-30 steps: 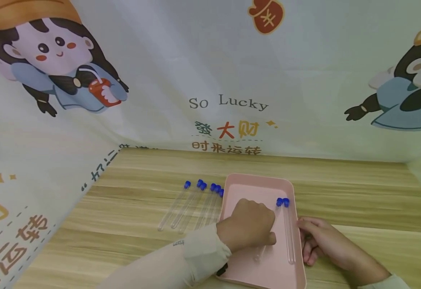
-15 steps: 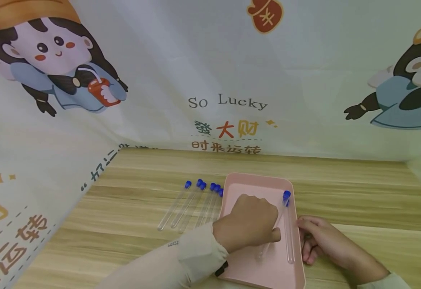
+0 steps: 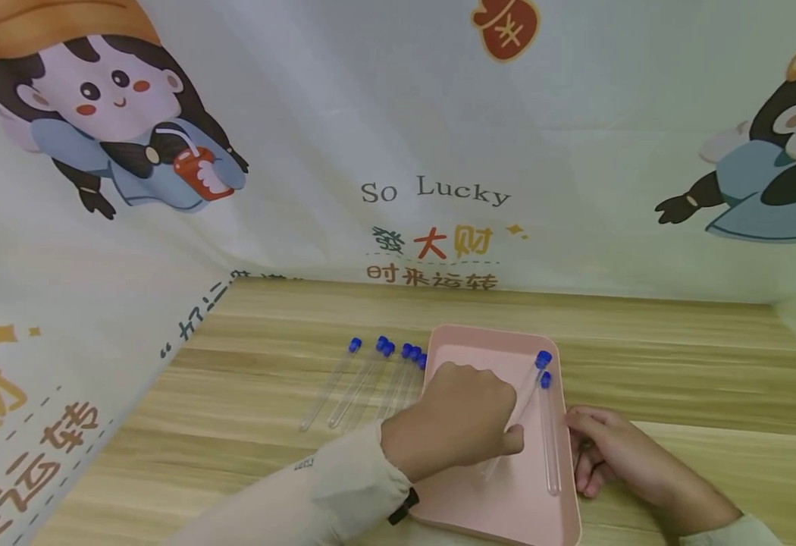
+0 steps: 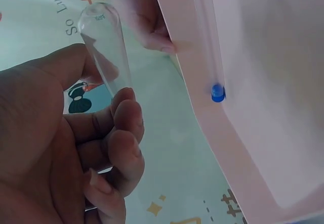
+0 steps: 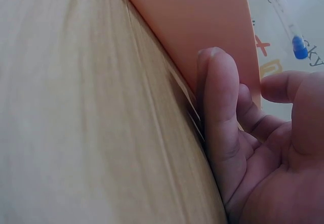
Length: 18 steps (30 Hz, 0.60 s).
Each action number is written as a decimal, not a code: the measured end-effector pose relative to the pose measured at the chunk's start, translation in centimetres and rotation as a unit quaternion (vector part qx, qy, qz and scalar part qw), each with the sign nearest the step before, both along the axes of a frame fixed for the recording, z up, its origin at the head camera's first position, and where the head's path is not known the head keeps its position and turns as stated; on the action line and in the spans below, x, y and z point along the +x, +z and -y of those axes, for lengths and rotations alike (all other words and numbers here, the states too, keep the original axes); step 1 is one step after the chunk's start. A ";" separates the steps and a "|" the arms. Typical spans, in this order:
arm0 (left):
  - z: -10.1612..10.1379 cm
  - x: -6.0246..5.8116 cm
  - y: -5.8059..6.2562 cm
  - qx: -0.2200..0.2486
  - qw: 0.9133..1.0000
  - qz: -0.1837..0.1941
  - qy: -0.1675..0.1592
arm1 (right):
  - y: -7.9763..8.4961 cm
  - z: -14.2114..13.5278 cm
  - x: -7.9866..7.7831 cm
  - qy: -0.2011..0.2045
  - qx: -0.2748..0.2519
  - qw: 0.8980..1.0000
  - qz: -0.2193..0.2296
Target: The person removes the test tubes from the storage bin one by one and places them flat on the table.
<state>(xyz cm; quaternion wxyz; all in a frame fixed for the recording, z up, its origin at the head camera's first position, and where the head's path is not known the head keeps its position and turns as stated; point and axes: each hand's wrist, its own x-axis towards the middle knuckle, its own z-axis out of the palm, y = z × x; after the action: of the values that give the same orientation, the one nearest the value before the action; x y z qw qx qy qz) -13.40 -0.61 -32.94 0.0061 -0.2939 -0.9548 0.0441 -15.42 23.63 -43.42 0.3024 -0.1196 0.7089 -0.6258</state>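
My left hand (image 3: 462, 417) is over the pink tray (image 3: 493, 516), its fingers curled round a clear test tube (image 4: 104, 37) with a blue cap. That tube slants above the tray; its capped end points to the far right corner. Another blue-capped test tube (image 3: 552, 447) lies inside along the tray's right wall. The right hand (image 3: 619, 455) is at the tray's outer right side. In the right wrist view its loosely bent fingers (image 5: 223, 92) rest against the outer wall, and the thumb touches near the rim.
Several more blue-capped test tubes (image 3: 343, 383) lie side by side on the wooden table (image 3: 234, 440), left of the tray; the left forearm partly hides them. A printed cloth (image 3: 302, 152) stands at the back and sides.
The held test tube's cap has moved up and to the right, past the cap of the tube lying in the tray. The right hand stays by the tray.
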 end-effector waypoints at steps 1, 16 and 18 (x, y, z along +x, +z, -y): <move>0.3 0.0 0.0 0.003 1.000 0.001 0.001 | 0.0 0.0 0.0 0.000 0.001 1.000 0.000; 4.6 -0.4 -0.2 0.062 0.997 0.015 0.041 | 0.1 0.0 -0.1 -0.005 0.008 1.000 -0.003; 5.3 -0.4 -0.6 0.068 0.997 0.013 0.042 | 0.1 0.0 -0.1 -0.003 0.004 1.000 -0.003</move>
<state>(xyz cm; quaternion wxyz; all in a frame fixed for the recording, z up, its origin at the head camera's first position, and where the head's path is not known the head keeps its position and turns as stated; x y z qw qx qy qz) -13.76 -5.89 -33.50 0.0119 -0.2525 -0.9672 -0.0245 -15.49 23.62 -43.33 0.2990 -0.1185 0.7128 -0.6232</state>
